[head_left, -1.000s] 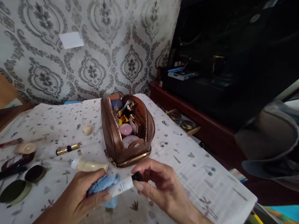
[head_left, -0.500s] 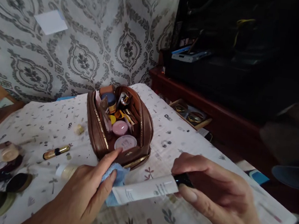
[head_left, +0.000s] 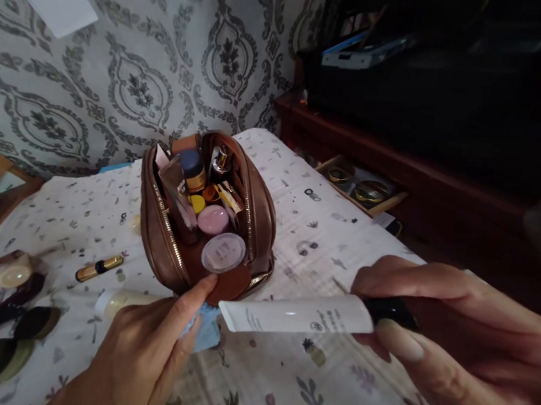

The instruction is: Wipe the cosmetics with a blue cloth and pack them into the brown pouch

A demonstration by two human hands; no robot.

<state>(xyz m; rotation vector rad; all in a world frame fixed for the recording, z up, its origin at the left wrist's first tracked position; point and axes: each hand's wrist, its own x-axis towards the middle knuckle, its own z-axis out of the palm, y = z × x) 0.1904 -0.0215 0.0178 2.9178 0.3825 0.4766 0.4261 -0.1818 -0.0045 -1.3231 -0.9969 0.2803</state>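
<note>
My right hand (head_left: 444, 343) pinches the black cap end of a white tube (head_left: 297, 313), held level above the table with its crimped end pointing left. My left hand (head_left: 148, 357) is closed around a blue cloth (head_left: 206, 328), with the index finger stretched out and touching the front flap of the open brown leather pouch (head_left: 161, 230). The pouch stands upright and is packed with cosmetics: a pink jar, a pale round lid, a blue-capped bottle and gold items. A cream-coloured tube (head_left: 117, 302) lies just left of my left hand.
A printed white cloth (head_left: 325, 234) covers the table. Left of the pouch lie a gold lipstick (head_left: 96, 268), dark round compacts (head_left: 14, 337) and other make-up. A dark red shelf (head_left: 376, 162) with a tray of bangles (head_left: 363, 190) runs along the right. Patterned wallpaper is behind.
The view has dropped and closed in on the pouch. My right hand has drawn the white tube right and toward me, out of the cloth. My left index finger now rests on the pouch.
</note>
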